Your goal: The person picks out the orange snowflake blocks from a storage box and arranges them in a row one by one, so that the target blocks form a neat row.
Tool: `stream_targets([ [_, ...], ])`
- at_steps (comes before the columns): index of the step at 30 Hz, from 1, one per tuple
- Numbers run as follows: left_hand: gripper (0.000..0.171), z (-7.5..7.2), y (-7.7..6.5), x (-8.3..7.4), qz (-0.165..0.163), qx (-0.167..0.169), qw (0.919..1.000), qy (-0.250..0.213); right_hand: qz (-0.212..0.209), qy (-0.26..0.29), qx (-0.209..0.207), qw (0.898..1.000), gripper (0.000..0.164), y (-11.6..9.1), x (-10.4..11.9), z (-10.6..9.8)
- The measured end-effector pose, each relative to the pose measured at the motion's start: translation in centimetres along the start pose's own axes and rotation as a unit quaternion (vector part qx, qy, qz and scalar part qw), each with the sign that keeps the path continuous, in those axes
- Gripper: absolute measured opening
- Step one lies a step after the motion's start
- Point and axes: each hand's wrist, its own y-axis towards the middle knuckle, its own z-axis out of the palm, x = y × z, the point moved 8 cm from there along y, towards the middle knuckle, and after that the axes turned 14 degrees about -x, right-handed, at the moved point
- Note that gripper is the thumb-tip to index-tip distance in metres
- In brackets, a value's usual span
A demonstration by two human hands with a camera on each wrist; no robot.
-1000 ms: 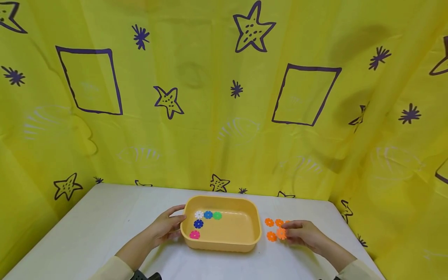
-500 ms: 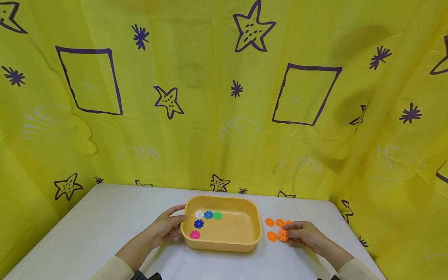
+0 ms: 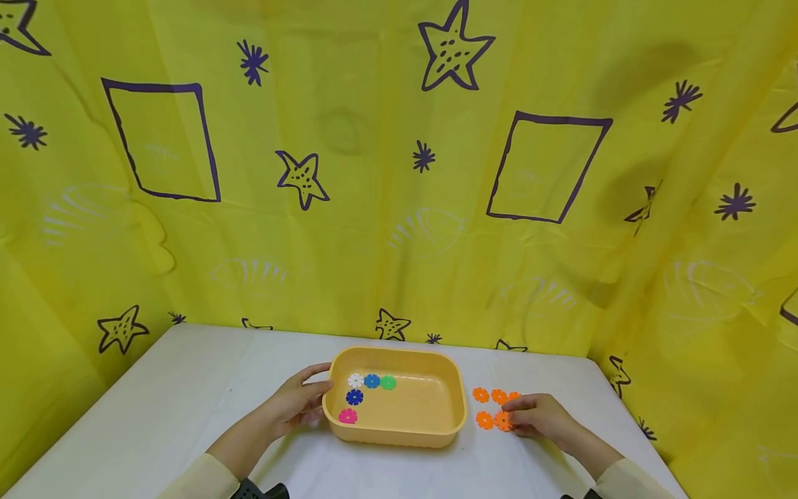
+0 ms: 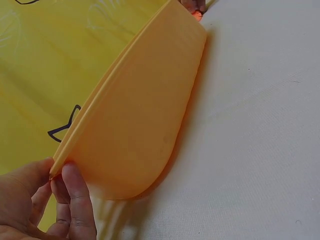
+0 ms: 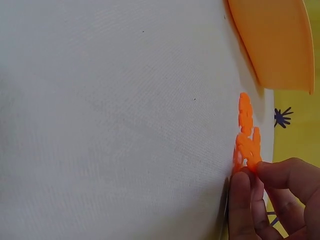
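Observation:
A light-orange plastic basin (image 3: 399, 438) stands on the white table. My left hand (image 3: 298, 402) grips its left rim, thumb on one side and fingers on the other, as the left wrist view shows. Inside the basin lie flat notched discs: a white disc (image 3: 355, 380), a blue disc (image 3: 372, 381), a green disc (image 3: 388, 382), a dark blue disc (image 3: 355, 397) and a pink disc (image 3: 348, 416). To the basin's right, my right hand (image 3: 545, 419) pinches an orange snowflake disc (image 3: 503, 420) between thumb and fingers, low over the table. Other orange discs (image 3: 485, 420) lie beside it.
The white table (image 3: 125, 430) reaches back to a yellow curtain (image 3: 361, 263) printed with dark stars and frames, which also hangs at both sides. One orange disc (image 3: 514, 396) at the back is partly covered by the right hand's fingers.
The right hand has shifted very slightly to the right and lower with the orange disc, bringing it beside the front orange disc. The left hand and basin stay in place.

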Motion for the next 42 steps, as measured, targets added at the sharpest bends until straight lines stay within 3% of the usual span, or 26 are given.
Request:
stream_targets([
  [5, 0.048, 0.0, 0.0, 0.1, -0.006, -0.005, 1.0, 0.005, -0.012, -0.037, -0.026, 0.999, 0.026, 0.0, 0.2, -0.1],
  [21, 0.051, -0.1, -0.3, -0.2, 0.001, 0.003, 1.0, -0.008, -0.011, -0.076, -0.081, 0.994, 0.02, 0.3, 0.7, -0.5],
  [30, 0.05, -0.1, -0.9, 0.4, -0.003, 0.003, 0.9999, -0.015, -0.008, -0.076, -0.067, 0.995, 0.023, 0.0, 0.0, -0.9],
  [36, 0.05, -0.1, -0.7, 0.2, -0.001, -0.001, 0.9999, -0.011, -0.011, -0.073, -0.102, 0.992, 0.022, 0.3, 0.5, -1.2],
  [42, 0.046, -0.2, -0.3, -0.2, 0.003, -0.006, 1.0, 0.004, -0.045, -0.085, -0.133, 0.986, 0.022, 0.7, 2.7, -1.7],
])
